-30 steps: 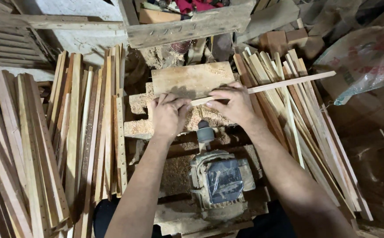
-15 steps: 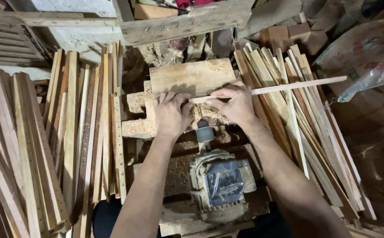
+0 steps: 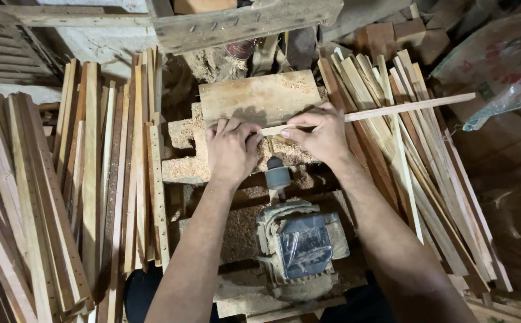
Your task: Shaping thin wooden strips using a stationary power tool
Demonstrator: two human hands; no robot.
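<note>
Nearest the camera sits a dusty electric motor [image 3: 299, 251], wrapped partly in clear plastic, its grey shaft [image 3: 277, 174] pointing away toward the hands. It rests on a rough wooden bench [image 3: 239, 230] covered in sawdust.

Just beyond the shaft, the left hand [image 3: 230, 149] lies palm down on the sawdust-covered block, fingers [image 3: 224, 127] close together and curled slightly, their tips touching the near end of a thin wooden strip [image 3: 386, 111]. The right hand [image 3: 320, 134] pinches the same strip a little further along, thumb below and fingers wrapped over the top. The strip runs from between the hands out to the right, crossing above a heap of similar slats [image 3: 416, 173] that lean beside the bench.

Behind the hands lies a flat pale board [image 3: 260, 96] dusted with sawdust. To the left stands a thick stack of long slats [image 3: 63, 197], one with a row of holes.

Farther back a heavy grey beam [image 3: 242, 24] crosses the top. At far right sits a pale plastic sack [image 3: 499, 66] with red print.
</note>
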